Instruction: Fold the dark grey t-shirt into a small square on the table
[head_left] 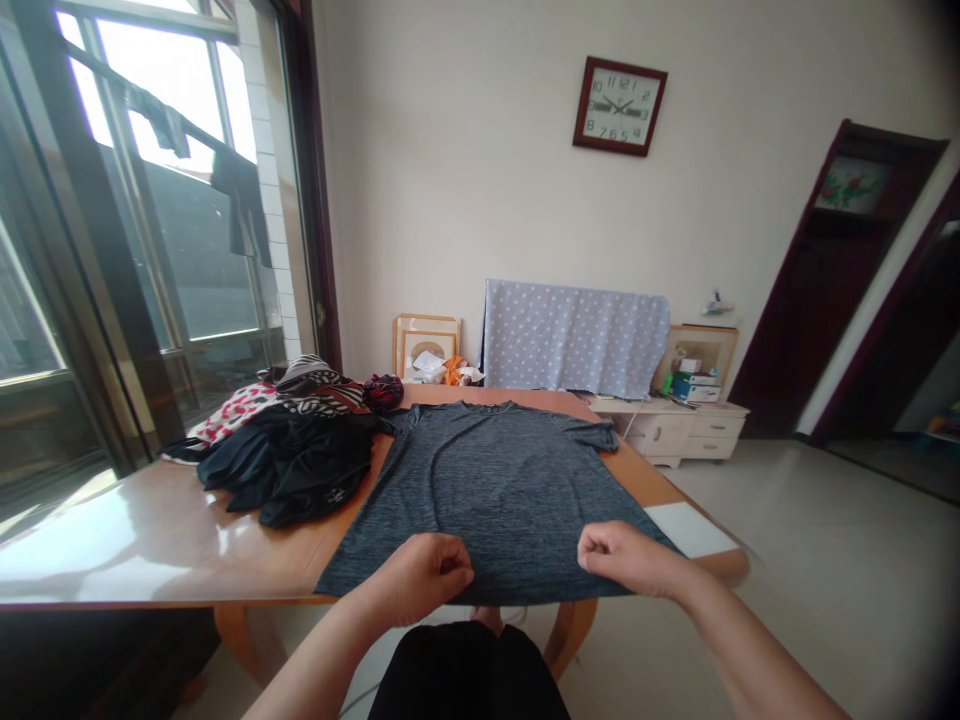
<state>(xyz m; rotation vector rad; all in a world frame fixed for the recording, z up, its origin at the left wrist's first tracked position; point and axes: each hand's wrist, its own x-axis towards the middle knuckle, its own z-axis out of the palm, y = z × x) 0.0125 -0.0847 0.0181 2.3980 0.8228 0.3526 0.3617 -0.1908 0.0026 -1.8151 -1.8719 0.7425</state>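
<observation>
Head cam: I see L hand point(424, 578) & R hand point(626, 558) closed, pinching hem of grey T-shirt point(480, 490) on wood table point(135, 530).

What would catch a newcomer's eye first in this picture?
A dark grey heathered T-shirt spread flat on a glossy wooden table stands out first, with the person's left hand and right hand closed at its near hem. Left of the shirt sits a heap of black clothes. High on the far wall hangs a square, dark red-framed clock with a white face.
</observation>
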